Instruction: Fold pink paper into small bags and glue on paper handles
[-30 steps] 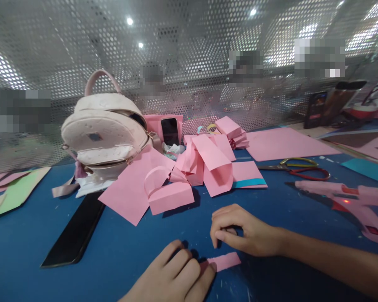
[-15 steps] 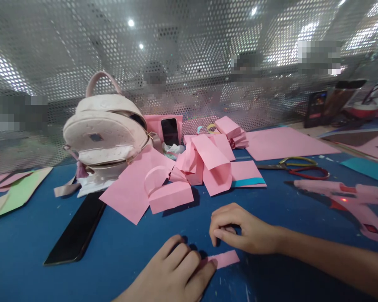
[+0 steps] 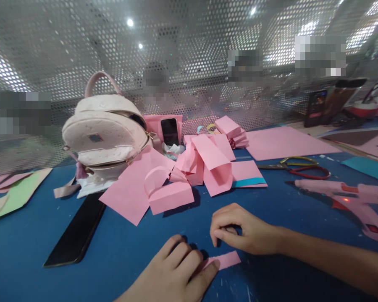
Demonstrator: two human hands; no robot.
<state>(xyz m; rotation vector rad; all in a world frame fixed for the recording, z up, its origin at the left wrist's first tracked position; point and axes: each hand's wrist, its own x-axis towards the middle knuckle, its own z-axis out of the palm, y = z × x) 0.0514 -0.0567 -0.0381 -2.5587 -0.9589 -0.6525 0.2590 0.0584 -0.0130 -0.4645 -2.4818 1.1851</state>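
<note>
A short strip of pink paper [image 3: 229, 260] lies on the blue table in front of me. My left hand [image 3: 180, 268] has its fingers curled over the strip's left end, with the thumb pressing on it; that end is hidden. Just above the strip, my right hand [image 3: 239, 228] rests with fingers bent in and the thumb against them. Nothing shows in it, and it is apart from the paper. Beyond my hands stands a small folded pink paper basket [image 3: 171, 196] with a curved handle, beside more folded pink paper pieces [image 3: 216, 167].
A pink glue gun [image 3: 349, 195] with a lit red light lies at right, near scissors [image 3: 297, 167]. At left are a black phone [image 3: 77, 230] and a white backpack [image 3: 108, 130]. A perforated metal screen [image 3: 189, 63] runs along the back. A large pink sheet [image 3: 286, 142] lies at back right.
Almost nothing has changed. The left hand and strip appear shifted very slightly to the right; the right hand keeps its pose.
</note>
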